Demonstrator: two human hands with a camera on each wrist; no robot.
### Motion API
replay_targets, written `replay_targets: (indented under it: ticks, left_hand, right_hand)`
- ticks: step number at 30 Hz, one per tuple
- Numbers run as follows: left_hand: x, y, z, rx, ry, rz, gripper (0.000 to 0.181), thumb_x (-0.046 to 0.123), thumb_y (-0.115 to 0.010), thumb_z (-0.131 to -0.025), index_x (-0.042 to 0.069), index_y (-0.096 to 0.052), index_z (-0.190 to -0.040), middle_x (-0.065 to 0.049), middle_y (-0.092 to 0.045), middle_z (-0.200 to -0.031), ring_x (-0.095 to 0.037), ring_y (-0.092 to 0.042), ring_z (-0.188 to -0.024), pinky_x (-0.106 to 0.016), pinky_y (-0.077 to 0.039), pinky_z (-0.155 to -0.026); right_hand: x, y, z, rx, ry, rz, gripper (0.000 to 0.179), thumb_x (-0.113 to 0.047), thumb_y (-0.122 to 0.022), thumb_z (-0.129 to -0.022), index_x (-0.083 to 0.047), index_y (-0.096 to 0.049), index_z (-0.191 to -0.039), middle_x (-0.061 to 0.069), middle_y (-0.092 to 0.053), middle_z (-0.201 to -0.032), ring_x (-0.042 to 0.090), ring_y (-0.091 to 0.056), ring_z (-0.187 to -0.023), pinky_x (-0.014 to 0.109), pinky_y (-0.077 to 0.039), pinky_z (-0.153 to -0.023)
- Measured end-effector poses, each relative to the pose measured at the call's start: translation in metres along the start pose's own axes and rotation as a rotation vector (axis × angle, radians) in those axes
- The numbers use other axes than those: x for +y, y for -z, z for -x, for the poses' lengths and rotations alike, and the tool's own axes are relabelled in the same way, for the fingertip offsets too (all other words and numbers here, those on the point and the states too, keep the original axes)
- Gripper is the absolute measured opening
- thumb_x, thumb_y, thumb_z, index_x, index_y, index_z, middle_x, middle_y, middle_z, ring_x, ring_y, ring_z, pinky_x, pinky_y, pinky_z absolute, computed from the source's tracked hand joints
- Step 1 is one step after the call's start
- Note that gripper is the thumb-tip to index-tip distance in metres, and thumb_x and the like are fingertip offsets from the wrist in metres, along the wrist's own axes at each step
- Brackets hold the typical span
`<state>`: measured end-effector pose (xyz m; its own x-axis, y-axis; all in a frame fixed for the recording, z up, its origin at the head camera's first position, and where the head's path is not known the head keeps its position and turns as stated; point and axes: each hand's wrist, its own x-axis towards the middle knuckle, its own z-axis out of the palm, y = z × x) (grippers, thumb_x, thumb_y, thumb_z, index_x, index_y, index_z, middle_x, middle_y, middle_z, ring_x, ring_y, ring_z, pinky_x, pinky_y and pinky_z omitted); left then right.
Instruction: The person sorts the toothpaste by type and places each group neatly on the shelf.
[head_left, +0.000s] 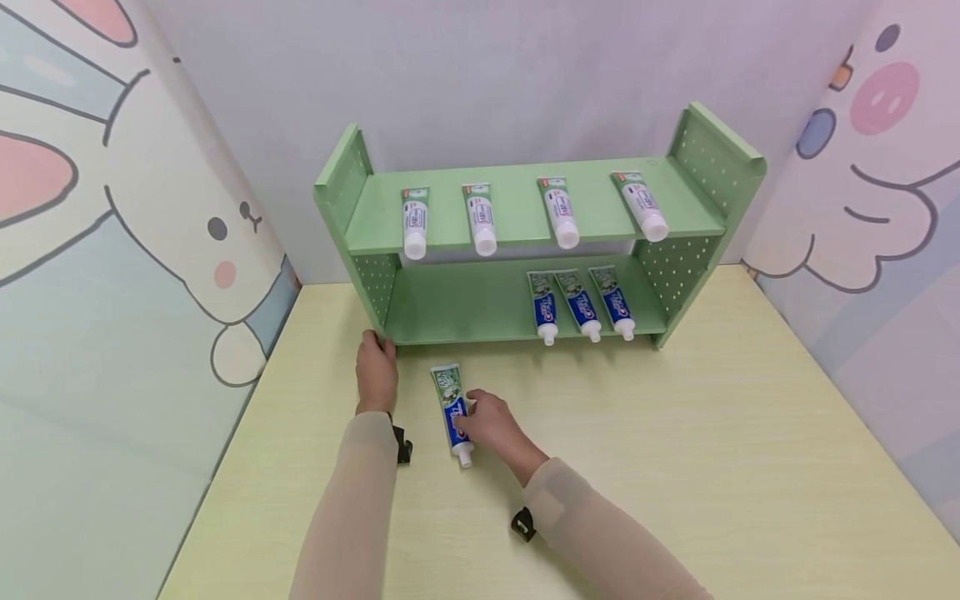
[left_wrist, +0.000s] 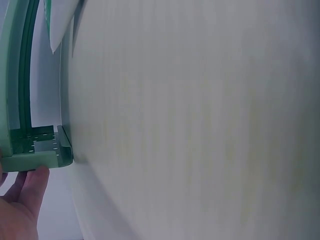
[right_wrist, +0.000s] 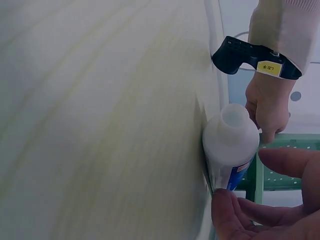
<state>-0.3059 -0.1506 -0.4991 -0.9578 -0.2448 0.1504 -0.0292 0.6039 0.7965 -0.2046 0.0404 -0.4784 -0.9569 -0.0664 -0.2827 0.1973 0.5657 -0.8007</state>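
Note:
A blue, green and white toothpaste tube [head_left: 453,412] lies on the table in front of the shelf, its white cap towards me. My right hand [head_left: 491,423] is at its right side, thumb over the tube and fingertips against its edge. In the right wrist view the tube [right_wrist: 231,140] shows cap first between the thumb and the fingers [right_wrist: 227,210]. My left hand [head_left: 377,373] holds the lower left front corner of the green shelf [head_left: 450,335]. The left wrist view shows its fingers [left_wrist: 35,187] against the shelf's edge.
Several white-capped tubes [head_left: 482,218] lie spaced out on the upper tier, caps over the front edge. Three blue and green tubes [head_left: 577,304] lie on the right part of the lower tier. Walls with cartoon animals [head_left: 225,242] flank the wooden table [head_left: 750,433].

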Motion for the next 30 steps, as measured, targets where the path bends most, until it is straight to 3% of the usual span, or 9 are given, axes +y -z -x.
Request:
replay_targets:
  ticks: [9, 21, 30]
  left_hand:
    - [0.0016, -0.0006, 0.0009, -0.010, 0.011, 0.009, 0.031, 0.021, -0.039, -0.106, -0.002, -0.041, -0.127, -0.017, -0.050, -0.106, -0.030, -0.051, -0.093, -0.044, -0.044, -0.079]
    - [0.0039, 0.0020, 0.0016, -0.014, 0.014, 0.013, 0.031, 0.021, -0.040, -0.107, -0.001, -0.041, -0.127, -0.016, -0.050, -0.105, -0.030, -0.051, -0.093, -0.044, -0.044, -0.079]
    - [0.0038, 0.0012, 0.0007, -0.017, 0.016, 0.016, 0.029, 0.021, -0.040, -0.106, -0.001, -0.041, -0.127, -0.016, -0.051, -0.106, -0.030, -0.051, -0.093, -0.044, -0.044, -0.079]
  right_hand:
    - [0.0058, -0.0044, -0.0015, -0.048, -0.029, 0.030, 0.055, -0.019, -0.073, -0.089, 0.007, -0.052, -0.131, 0.016, -0.063, -0.101, 0.022, -0.063, -0.081, 0.035, -0.053, -0.069]
    - [0.0035, -0.0058, -0.0018, -0.071, -0.052, 0.024, 0.039, -0.018, -0.074, -0.086, 0.008, -0.058, -0.110, 0.010, -0.060, -0.087, 0.020, -0.060, -0.074, 0.034, -0.052, -0.063]
    - [0.0018, -0.0059, -0.0009, -0.065, -0.049, 0.023, 0.036, -0.015, -0.075, -0.085, 0.007, -0.057, -0.108, 0.011, -0.060, -0.087, 0.020, -0.060, -0.073, 0.033, -0.051, -0.062]
